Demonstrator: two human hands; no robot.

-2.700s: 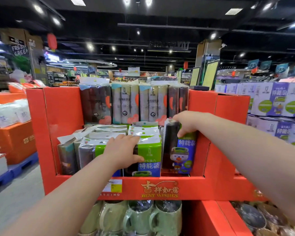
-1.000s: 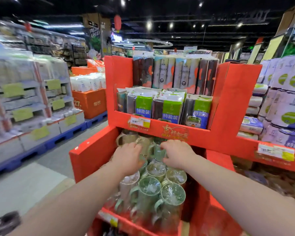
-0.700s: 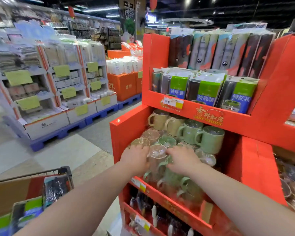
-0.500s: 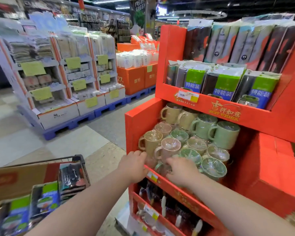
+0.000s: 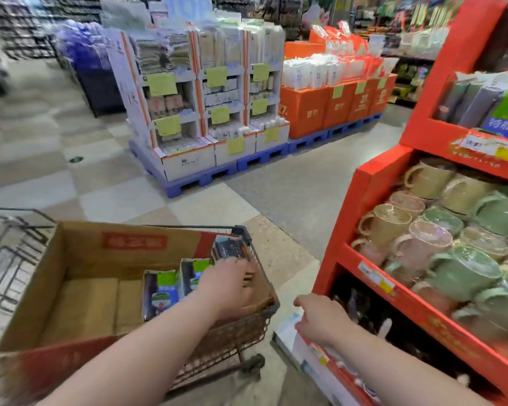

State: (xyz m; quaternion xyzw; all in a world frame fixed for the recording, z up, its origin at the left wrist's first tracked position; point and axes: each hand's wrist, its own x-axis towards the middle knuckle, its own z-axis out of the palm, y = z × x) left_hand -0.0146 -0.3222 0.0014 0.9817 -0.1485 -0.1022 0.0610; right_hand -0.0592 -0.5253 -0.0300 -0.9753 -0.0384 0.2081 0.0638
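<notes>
A cardboard box (image 5: 79, 253) sits in a wire shopping cart (image 5: 232, 341) at the lower left. Three wrapped packs stand along its right side: a green and blue one (image 5: 162, 291), a second (image 5: 192, 273) and a dark one (image 5: 229, 247). My left hand (image 5: 229, 285) reaches into the box, its fingers stretched over the packs and touching the dark one. My right hand (image 5: 320, 317) hovers by the lower front of the red display stand (image 5: 364, 200), fingers loosely curled and holding nothing.
The stand's middle shelf holds several wrapped mugs, green (image 5: 464, 273) and beige (image 5: 387, 224). More packs (image 5: 505, 112) fill the shelf above. White shelf displays (image 5: 206, 112) and orange boxes (image 5: 320, 109) stand on blue pallets across the aisle. Tiled floor lies between.
My view has swung left and down from the mug shelf to the cart. My left hand has left the shelf edge and gone into the box; my right hand has dropped lower.
</notes>
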